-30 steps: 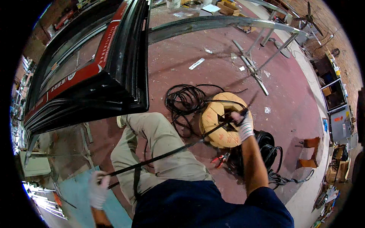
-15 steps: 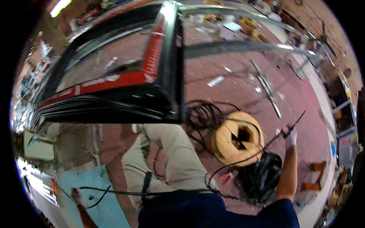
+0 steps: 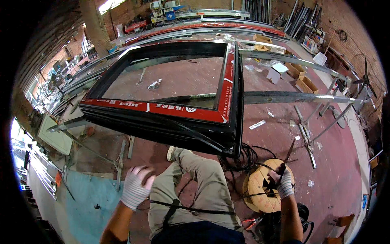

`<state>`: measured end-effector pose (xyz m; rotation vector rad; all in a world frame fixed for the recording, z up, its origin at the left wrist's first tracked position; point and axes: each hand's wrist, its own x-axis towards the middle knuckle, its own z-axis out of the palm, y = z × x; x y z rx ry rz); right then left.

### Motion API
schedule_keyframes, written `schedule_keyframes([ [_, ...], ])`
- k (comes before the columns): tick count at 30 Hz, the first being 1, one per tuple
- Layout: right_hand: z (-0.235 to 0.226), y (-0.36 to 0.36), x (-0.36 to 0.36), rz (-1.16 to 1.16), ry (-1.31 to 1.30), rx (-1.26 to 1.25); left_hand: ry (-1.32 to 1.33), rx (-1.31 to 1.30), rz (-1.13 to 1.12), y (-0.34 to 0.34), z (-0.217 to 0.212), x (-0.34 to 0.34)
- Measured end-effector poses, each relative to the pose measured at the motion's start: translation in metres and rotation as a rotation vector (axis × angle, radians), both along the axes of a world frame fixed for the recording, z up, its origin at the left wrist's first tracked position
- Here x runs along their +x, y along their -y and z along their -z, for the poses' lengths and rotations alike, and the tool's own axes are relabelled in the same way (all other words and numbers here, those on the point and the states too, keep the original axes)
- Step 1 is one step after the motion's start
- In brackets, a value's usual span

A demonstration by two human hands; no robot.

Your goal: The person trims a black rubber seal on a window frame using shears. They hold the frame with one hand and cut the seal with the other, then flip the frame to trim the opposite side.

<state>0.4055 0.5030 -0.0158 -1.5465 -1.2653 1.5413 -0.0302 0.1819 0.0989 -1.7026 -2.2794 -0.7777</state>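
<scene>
My left hand (image 3: pixel 137 188), in a striped glove with bare fingers, hovers left of my knees. Its fingers are apart, slightly blurred, with nothing visible in them. My right hand (image 3: pixel 285 185), gloved alike, is closed around a dark slender pointed thing (image 3: pixel 290 152) that points up and away; its exact kind is unclear. This hand is above a yellowish cable spool (image 3: pixel 260 189). A black rubber strip (image 3: pixel 203 210) lies across my thighs. In front of me, a stack of black window frames (image 3: pixel 162 128) with red film rests on metal rails.
Coiled black strip (image 3: pixel 243 158) lies beside the spool. Red-handled pliers (image 3: pixel 251 222) and a black plastic bag (image 3: pixel 270 225) are near my right thigh. A pale blue sheet (image 3: pixel 91 203) covers floor at left. Rails (image 3: pixel 300 97) extend right; cardboard boxes (image 3: pixel 305 84) stand beyond.
My left hand has let go of the black strip and come up and inward. My right hand has moved left over the spool. The view has tilted up, showing more of the frames.
</scene>
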Motion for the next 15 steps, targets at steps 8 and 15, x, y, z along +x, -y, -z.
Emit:
schedule_keyframes([
  [8,-0.088,0.043,-0.074,-0.231,-0.206,0.292,-0.455,0.422,0.336,-0.123,-0.133,0.049],
  [15,-0.082,0.059,-0.062,-0.28,-0.118,0.293,-0.555,0.486,0.604,-0.16,-0.149,0.035],
])
